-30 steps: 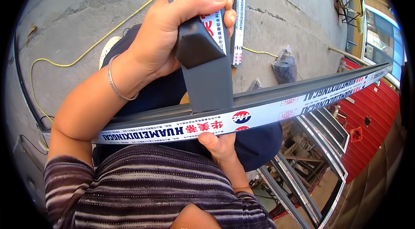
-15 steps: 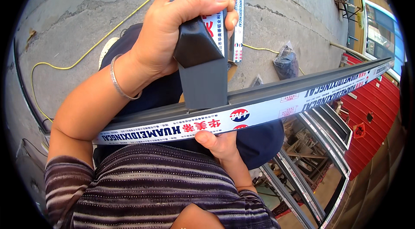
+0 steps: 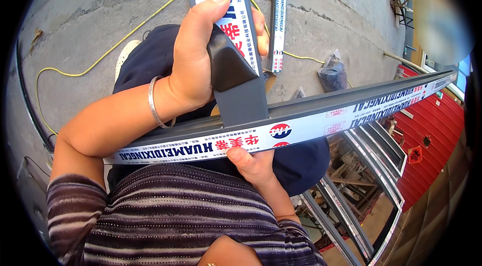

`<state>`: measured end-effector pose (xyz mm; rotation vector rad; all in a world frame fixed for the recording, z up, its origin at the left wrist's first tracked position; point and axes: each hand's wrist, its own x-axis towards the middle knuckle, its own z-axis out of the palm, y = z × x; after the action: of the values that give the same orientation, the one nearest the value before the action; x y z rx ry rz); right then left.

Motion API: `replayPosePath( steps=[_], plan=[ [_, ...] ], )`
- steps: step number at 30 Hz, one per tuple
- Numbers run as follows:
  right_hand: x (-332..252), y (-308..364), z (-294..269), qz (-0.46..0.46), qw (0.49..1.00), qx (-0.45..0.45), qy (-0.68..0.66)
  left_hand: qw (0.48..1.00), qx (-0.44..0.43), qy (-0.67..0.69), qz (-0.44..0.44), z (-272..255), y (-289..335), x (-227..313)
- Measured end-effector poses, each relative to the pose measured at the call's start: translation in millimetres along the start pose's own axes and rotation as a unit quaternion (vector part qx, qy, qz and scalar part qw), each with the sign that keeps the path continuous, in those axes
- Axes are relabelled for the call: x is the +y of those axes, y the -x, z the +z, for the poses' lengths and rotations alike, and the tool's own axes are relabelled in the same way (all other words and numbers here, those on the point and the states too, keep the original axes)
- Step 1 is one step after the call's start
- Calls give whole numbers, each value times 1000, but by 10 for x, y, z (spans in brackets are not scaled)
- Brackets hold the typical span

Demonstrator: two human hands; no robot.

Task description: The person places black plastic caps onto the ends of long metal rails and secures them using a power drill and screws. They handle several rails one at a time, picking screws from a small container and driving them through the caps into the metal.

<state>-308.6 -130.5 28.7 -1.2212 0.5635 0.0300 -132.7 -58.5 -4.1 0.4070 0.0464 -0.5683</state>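
Grey profile [image 3: 244, 102]: clasped in left hand [image 3: 195, 57] with wrapped fingers and bent elbow [image 3: 80, 141], meeting long bar [image 3: 314, 126] just below that hand. Touching bar's near edge with thumb of right hand [image 3: 257, 166]; cannot tell closure, with fingers hidden.

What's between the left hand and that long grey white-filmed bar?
Head view: a shiny black wedge, then the held grey bar's bare end, meeting the long bar.
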Motion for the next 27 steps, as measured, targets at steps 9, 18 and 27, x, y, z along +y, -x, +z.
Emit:
replayPosePath(
  steps=[9,18,27],
  plan=[
    [-411,-205,146,-87,995,-22,43,999,-50,-9,-19,181,-142,306],
    [-946,-450,-79,-206,974,-91,-4,980,-145,-81,-110,612,-468,422],
    [-465,-83,-820,-381,899,141,163,968,-182,-1,-170,491,-275,382]
  ],
)
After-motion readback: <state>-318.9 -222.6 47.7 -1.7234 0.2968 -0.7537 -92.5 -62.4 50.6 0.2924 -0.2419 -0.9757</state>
